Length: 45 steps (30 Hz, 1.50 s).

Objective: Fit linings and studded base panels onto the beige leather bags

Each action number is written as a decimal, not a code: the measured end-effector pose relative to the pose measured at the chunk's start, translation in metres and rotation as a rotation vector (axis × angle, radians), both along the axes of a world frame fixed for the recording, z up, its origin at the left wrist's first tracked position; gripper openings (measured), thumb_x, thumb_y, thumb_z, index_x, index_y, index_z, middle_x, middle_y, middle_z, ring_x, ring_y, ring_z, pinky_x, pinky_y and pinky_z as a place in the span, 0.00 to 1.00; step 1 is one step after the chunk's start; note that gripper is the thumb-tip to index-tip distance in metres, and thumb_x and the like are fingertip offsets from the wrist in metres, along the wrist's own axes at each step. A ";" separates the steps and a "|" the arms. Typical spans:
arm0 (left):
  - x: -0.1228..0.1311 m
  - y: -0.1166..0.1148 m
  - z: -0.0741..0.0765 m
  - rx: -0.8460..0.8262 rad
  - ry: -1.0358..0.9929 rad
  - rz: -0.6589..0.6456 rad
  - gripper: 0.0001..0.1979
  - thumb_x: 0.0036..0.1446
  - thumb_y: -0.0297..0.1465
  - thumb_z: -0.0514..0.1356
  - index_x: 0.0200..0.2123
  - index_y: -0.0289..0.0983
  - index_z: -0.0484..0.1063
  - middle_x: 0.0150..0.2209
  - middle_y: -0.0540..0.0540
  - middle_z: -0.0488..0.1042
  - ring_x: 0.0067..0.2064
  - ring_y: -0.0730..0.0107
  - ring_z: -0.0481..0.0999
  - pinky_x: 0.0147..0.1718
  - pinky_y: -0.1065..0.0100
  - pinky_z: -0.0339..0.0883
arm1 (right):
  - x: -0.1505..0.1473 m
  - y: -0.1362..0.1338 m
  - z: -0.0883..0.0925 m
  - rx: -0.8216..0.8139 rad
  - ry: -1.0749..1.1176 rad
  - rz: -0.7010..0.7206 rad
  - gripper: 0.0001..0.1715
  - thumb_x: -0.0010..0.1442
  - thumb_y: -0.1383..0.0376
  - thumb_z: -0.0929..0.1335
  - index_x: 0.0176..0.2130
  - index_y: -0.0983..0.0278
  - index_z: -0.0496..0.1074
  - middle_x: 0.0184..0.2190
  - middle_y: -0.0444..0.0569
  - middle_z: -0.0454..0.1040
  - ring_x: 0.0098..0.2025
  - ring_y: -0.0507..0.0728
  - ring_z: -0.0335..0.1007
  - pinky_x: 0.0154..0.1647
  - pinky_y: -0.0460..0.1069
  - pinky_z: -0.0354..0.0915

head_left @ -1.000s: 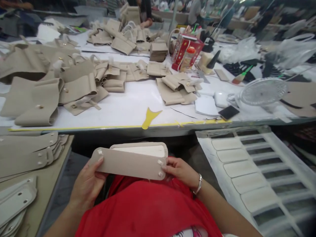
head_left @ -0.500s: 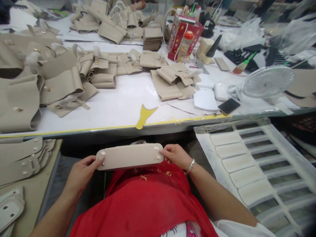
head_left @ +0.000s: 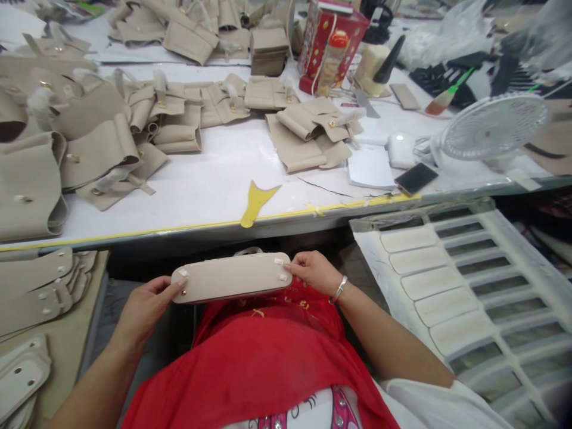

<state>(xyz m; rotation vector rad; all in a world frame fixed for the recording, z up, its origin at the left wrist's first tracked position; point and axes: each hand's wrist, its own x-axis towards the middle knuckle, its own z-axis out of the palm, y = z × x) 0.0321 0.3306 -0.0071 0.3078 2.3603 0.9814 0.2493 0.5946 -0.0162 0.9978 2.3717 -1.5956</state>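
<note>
Between my two hands is a long beige leather-like panel [head_left: 232, 277] with rounded ends, held level above my lap in front of the red apron [head_left: 250, 363]. Small white wrapped bits sit near its ends, and a gold-coloured stud shows at the lower left corner. My left hand [head_left: 154, 301] pinches the left end, thumb on top. At the right end, my right hand [head_left: 315, 273] grips the edge between thumb and bent fingers; a silver bracelet [head_left: 339, 289] circles that wrist. The panel's underside is hidden.
A white worktable [head_left: 214, 190] bears beige bag pieces [head_left: 100, 152], a yellow template [head_left: 259, 202], a phone [head_left: 416, 179] and a fan [head_left: 496, 128]. To the right stands a slotted rack [head_left: 451, 298] with pale panels. More panels [head_left: 40, 286] lie on a board at left.
The camera view has shifted slightly, so the table's things sit a little higher and further left. Both hands keep hold of the panel, almost unchanged.
</note>
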 end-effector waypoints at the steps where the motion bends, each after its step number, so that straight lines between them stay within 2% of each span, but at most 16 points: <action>1: -0.001 0.000 0.000 -0.017 0.010 -0.020 0.20 0.42 0.48 0.61 0.27 0.35 0.73 0.24 0.51 0.72 0.28 0.70 0.68 0.27 0.74 0.59 | 0.000 0.000 0.000 0.017 -0.004 0.009 0.19 0.55 0.54 0.65 0.22 0.65 0.66 0.14 0.42 0.65 0.16 0.47 0.58 0.17 0.43 0.50; 15: -0.007 0.003 0.003 -0.168 0.057 -0.175 0.22 0.45 0.50 0.58 0.25 0.35 0.70 0.24 0.51 0.70 0.30 0.69 0.67 0.29 0.72 0.57 | -0.002 0.004 0.007 0.132 -0.072 0.084 0.20 0.56 0.54 0.64 0.22 0.66 0.68 0.15 0.43 0.67 0.18 0.47 0.60 0.19 0.42 0.50; 19: -0.013 0.002 0.004 -0.273 0.093 -0.296 0.24 0.46 0.53 0.54 0.25 0.36 0.70 0.24 0.50 0.70 0.29 0.67 0.68 0.28 0.71 0.58 | -0.004 0.005 0.012 0.179 -0.099 0.101 0.20 0.56 0.56 0.64 0.21 0.66 0.69 0.15 0.44 0.68 0.18 0.47 0.60 0.20 0.43 0.49; 21: -0.019 0.001 0.006 -0.375 0.168 -0.372 0.25 0.47 0.53 0.53 0.27 0.36 0.70 0.25 0.49 0.70 0.30 0.65 0.69 0.28 0.69 0.60 | -0.005 0.005 0.014 0.186 -0.110 0.105 0.19 0.56 0.56 0.64 0.22 0.66 0.71 0.17 0.44 0.70 0.19 0.47 0.60 0.20 0.43 0.50; 23: -0.021 0.003 0.011 -0.429 0.361 -0.423 0.26 0.46 0.53 0.54 0.34 0.35 0.70 0.31 0.45 0.72 0.34 0.61 0.71 0.33 0.65 0.63 | -0.005 0.006 0.015 0.178 -0.114 0.105 0.18 0.56 0.56 0.64 0.23 0.66 0.71 0.19 0.45 0.71 0.20 0.48 0.61 0.21 0.43 0.51; 25: -0.016 0.014 0.016 -0.366 0.595 -0.504 0.29 0.47 0.50 0.56 0.44 0.33 0.67 0.42 0.40 0.71 0.42 0.57 0.70 0.42 0.60 0.64 | -0.005 0.006 0.014 0.168 -0.117 0.100 0.18 0.56 0.57 0.64 0.23 0.66 0.72 0.19 0.45 0.72 0.20 0.48 0.62 0.21 0.43 0.51; 27: -0.001 0.035 0.021 -0.229 0.726 -0.657 0.31 0.49 0.47 0.56 0.51 0.33 0.61 0.49 0.38 0.67 0.50 0.55 0.67 0.49 0.58 0.60 | -0.005 0.007 0.012 0.159 -0.119 0.096 0.18 0.56 0.56 0.64 0.23 0.66 0.71 0.19 0.45 0.71 0.20 0.48 0.62 0.21 0.43 0.51; 29: 0.022 0.065 0.023 -0.103 0.727 -0.837 0.32 0.50 0.47 0.56 0.55 0.36 0.58 0.52 0.39 0.65 0.53 0.56 0.64 0.51 0.57 0.59 | -0.005 0.007 0.010 0.151 -0.117 0.096 0.19 0.56 0.55 0.64 0.23 0.66 0.71 0.18 0.45 0.71 0.19 0.48 0.62 0.20 0.43 0.51; 31: 0.046 0.097 0.019 -0.015 0.685 -0.983 0.38 0.47 0.48 0.59 0.57 0.36 0.56 0.54 0.38 0.64 0.54 0.54 0.63 0.52 0.56 0.58 | -0.006 0.007 0.009 0.142 -0.115 0.099 0.20 0.56 0.54 0.64 0.23 0.65 0.70 0.18 0.45 0.71 0.19 0.48 0.62 0.20 0.43 0.51; 33: 0.065 0.123 0.013 0.010 0.659 -1.074 0.41 0.43 0.49 0.62 0.57 0.34 0.57 0.54 0.36 0.64 0.54 0.52 0.63 0.52 0.55 0.58 | -0.006 0.007 0.008 0.131 -0.119 0.101 0.20 0.55 0.54 0.64 0.22 0.66 0.70 0.16 0.44 0.70 0.18 0.48 0.63 0.20 0.43 0.51; 35: 0.076 0.139 0.006 -0.008 0.645 -1.129 0.42 0.41 0.47 0.64 0.55 0.31 0.59 0.53 0.34 0.64 0.52 0.51 0.64 0.52 0.55 0.58 | -0.006 0.007 0.009 0.123 -0.129 0.108 0.20 0.56 0.54 0.64 0.22 0.66 0.69 0.16 0.44 0.70 0.18 0.48 0.63 0.20 0.43 0.52; 40: 0.081 0.148 0.004 -0.032 0.639 -1.180 0.39 0.40 0.42 0.65 0.52 0.26 0.60 0.49 0.32 0.66 0.50 0.53 0.67 0.50 0.59 0.60 | -0.005 0.007 0.011 0.137 -0.151 0.127 0.20 0.56 0.53 0.64 0.24 0.65 0.71 0.17 0.44 0.71 0.19 0.49 0.64 0.21 0.43 0.53; 45: 0.081 0.150 0.005 -0.037 0.634 -1.193 0.31 0.41 0.40 0.64 0.47 0.30 0.63 0.44 0.37 0.68 0.44 0.56 0.69 0.45 0.61 0.64 | -0.007 0.007 0.014 0.205 -0.149 0.147 0.22 0.56 0.51 0.64 0.23 0.65 0.71 0.17 0.45 0.71 0.20 0.49 0.64 0.22 0.43 0.52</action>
